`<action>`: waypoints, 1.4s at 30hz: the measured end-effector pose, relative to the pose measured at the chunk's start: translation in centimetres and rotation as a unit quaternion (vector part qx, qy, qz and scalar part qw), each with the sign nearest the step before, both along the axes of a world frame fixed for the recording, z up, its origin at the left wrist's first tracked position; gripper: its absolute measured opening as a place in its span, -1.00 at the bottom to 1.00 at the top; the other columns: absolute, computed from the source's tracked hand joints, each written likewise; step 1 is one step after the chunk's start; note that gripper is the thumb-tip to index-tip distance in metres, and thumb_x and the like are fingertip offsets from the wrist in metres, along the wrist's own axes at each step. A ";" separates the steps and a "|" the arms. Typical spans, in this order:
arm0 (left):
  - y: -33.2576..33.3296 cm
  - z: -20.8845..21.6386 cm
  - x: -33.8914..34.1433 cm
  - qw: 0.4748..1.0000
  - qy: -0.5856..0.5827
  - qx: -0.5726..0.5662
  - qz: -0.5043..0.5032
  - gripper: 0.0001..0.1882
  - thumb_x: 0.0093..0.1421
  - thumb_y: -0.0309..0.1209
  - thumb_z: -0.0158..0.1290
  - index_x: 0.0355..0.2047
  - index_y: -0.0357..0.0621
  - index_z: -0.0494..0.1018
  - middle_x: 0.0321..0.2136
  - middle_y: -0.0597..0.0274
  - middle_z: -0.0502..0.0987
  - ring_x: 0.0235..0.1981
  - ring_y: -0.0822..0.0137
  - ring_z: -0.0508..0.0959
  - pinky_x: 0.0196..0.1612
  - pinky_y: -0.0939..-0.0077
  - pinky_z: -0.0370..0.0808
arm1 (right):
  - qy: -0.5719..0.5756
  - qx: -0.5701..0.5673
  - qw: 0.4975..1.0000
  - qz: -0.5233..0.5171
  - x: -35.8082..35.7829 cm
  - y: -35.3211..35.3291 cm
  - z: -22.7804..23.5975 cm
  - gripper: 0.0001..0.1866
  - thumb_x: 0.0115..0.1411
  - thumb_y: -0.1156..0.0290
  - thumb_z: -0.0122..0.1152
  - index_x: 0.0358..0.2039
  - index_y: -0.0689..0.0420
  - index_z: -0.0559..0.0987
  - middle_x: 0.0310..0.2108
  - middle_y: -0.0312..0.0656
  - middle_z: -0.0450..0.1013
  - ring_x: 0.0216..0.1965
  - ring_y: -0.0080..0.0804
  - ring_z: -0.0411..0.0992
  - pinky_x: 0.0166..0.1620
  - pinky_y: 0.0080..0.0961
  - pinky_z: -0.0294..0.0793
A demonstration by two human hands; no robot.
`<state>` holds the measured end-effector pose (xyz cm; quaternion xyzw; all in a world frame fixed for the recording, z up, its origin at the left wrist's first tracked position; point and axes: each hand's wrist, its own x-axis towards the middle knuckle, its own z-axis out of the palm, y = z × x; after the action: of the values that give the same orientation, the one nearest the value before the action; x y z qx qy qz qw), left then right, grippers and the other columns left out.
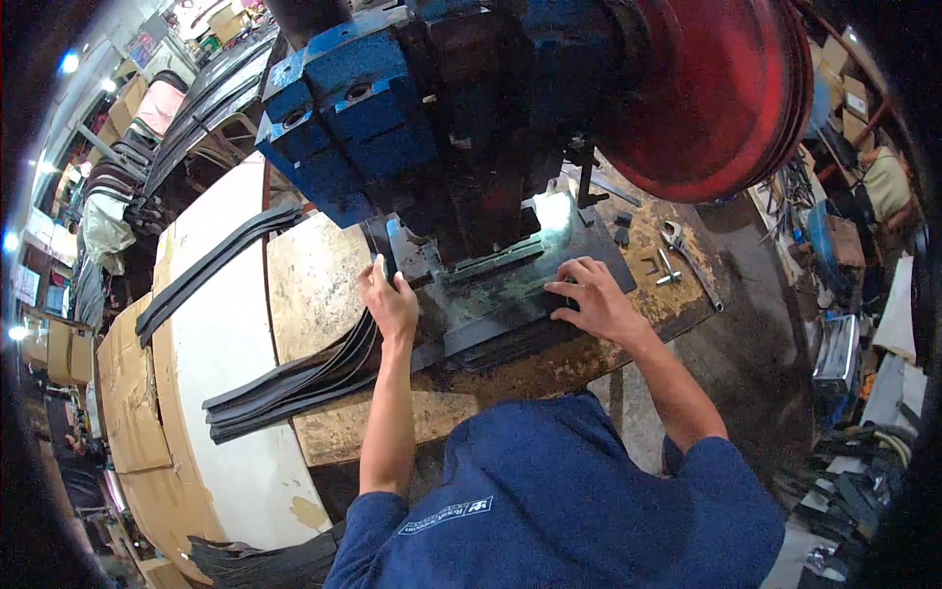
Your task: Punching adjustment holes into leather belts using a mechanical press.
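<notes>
A big blue press machine (392,118) with a red flywheel (716,88) stands over a worn wooden bench (314,285). On its dark metal bed (510,294) lie long black strips (294,378) that run out to the lower left. My left hand (390,299) grips the strips at the left side of the bed, close to the die. My right hand (594,294) rests with spread fingers flat on the strips at the bed's right side. My blue shirt fills the lower middle.
More black strips (216,260) lie across a white board at the left. Wrenches and small metal parts (677,260) sit on the bench's right end. Cardboard sheets (128,393) lie at the far left. Clutter and boxes line the right edge.
</notes>
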<state>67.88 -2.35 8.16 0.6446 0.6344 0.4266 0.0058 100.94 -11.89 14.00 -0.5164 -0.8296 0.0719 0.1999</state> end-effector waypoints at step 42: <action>3.2 2.8 -0.9 0.945 0.029 -0.206 -0.254 -0.62 -0.16 -0.41 0.30 -0.25 -0.13 0.57 -0.27 0.03 0.54 -0.18 0.09 0.57 -0.08 0.34 0.48 | -0.122 -0.066 0.990 -0.039 -8.9 4.6 -3.0 -0.21 0.31 -0.24 -0.30 0.30 0.15 0.20 0.33 -0.07 0.09 0.39 -0.12 -0.06 0.35 0.19 -0.25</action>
<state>66.95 0.89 10.91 0.7811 0.5238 0.2519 0.2282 92.06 -7.29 10.96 -0.5653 -0.8204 0.0556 0.0656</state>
